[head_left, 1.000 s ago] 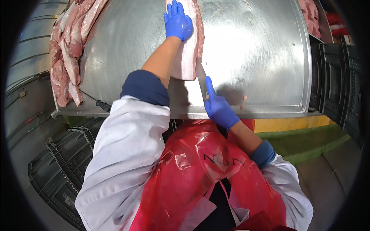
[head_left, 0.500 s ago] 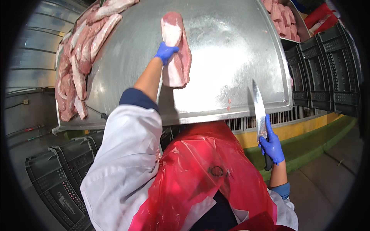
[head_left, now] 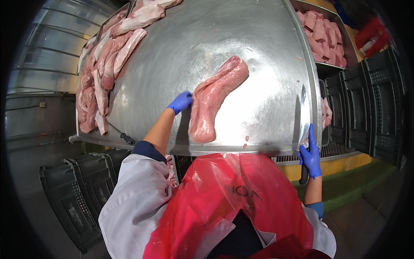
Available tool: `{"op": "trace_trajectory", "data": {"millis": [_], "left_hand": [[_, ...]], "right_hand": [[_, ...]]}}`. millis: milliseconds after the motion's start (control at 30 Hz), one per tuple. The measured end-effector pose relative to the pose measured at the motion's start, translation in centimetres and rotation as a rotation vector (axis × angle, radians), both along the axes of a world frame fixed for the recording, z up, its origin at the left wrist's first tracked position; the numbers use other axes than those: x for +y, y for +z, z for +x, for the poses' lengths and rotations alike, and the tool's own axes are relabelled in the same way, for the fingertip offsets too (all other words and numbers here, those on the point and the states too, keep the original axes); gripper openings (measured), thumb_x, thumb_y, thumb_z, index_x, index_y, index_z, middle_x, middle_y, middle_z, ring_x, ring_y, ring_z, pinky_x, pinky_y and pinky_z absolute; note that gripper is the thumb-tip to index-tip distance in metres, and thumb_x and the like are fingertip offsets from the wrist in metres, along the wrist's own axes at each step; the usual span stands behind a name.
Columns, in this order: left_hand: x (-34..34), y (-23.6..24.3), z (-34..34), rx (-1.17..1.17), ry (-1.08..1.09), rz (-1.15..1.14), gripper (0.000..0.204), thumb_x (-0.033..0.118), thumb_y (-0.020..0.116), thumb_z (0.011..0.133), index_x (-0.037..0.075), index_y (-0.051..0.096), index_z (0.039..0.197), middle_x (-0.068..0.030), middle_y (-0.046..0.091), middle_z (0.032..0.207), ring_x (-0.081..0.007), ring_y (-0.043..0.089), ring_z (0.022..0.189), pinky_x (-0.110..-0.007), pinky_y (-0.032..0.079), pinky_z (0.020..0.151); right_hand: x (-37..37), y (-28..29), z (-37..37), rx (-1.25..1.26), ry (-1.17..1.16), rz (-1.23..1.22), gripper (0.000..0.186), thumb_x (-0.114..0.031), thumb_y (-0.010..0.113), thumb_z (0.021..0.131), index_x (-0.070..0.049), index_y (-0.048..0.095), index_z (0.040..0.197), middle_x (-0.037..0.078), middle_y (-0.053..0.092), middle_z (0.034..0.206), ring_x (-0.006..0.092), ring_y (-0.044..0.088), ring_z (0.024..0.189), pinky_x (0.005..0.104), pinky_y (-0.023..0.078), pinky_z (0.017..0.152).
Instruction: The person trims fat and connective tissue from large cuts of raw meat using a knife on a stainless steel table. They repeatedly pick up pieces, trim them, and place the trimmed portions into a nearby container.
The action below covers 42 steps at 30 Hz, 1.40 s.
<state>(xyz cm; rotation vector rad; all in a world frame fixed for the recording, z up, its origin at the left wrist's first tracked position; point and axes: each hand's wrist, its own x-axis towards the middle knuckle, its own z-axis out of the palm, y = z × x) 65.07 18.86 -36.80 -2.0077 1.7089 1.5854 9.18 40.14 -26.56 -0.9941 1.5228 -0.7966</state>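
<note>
On the steel work surface [head_left: 159, 52], a long pink piece of meat [head_left: 215, 95] lies diagonally, reddish side up. My left hand [head_left: 180, 103], gloved in blue, is at its left edge with fingers loosely extended, touching or nearly touching it. At the right rim, my right hand [head_left: 311, 157] grips a long knife [head_left: 304, 112] by its black handle, blade pointing away from me and index finger stretched along it. Small meat scraps [head_left: 246, 139] lie near the front rim.
Meat strips [head_left: 120, 52] are piled left, beside a rod with a black handle [head_left: 127, 139]. A bin of meat pieces [head_left: 325, 34] stands back right. Dark crates [head_left: 366, 103] flank the surface, also lower left [head_left: 73, 198]. Someone in red [head_left: 373, 39] appears blurred at upper right.
The meat has turned over from pale side up and now lies angled, nearer me. My left hand has loosened to its left edge. My right hand moved the knife outward to the right rim.
</note>
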Motion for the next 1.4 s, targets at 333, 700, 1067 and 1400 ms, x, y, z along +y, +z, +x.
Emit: {"op": "trace_trajectory", "data": {"millis": [333,700,1067,1400], "left_hand": [[-8.9,1.7,-16.6,-0.147,0.066,-0.667,0.034,0.030,0.066,0.087,-0.002,0.066,0.099,-0.0256,0.067,0.091,-0.0360,0.069,0.090,-0.042,0.053,0.082],[-8.1,2.3,-14.4,-0.047,0.078,-0.938,0.029,0.027,0.062,0.093,-0.002,0.064,0.095,-0.0266,0.064,0.088,-0.0398,0.065,0.083,-0.044,0.050,0.076],[-5.9,10.2,-10.9,0.449,0.372,-0.736,0.029,0.027,0.066,0.096,-0.002,0.065,0.100,-0.0052,0.063,0.082,-0.0144,0.054,0.077,-0.036,0.049,0.073],[1.8,22.8,-7.6,0.684,0.463,-0.783,0.025,0.021,0.061,0.101,-0.002,0.065,0.110,-0.0067,0.065,0.092,-0.0160,0.061,0.081,-0.028,0.050,0.074]], "right_hand": [[-12.0,-4.2,2.6,0.109,0.184,-0.126,0.085,0.004,0.050,0.093,-0.027,0.014,0.164,0.003,0.059,0.081,0.0096,0.058,0.062,0.0260,0.051,0.055],[-27.6,-7.5,20.5,-0.187,0.282,-0.029,0.084,-0.007,0.055,0.094,-0.032,0.014,0.163,0.005,0.059,0.071,0.0119,0.054,0.053,0.0290,0.050,0.049],[-20.7,-5.8,26.1,-0.330,0.819,0.264,0.078,-0.009,0.047,0.095,-0.020,0.011,0.164,0.008,0.058,0.071,0.0146,0.055,0.051,0.0284,0.047,0.045],[-14.2,-6.1,30.7,0.004,1.274,0.332,0.080,-0.007,0.048,0.092,-0.026,0.017,0.163,0.010,0.064,0.083,0.0196,0.064,0.065,0.0316,0.056,0.064]]}}
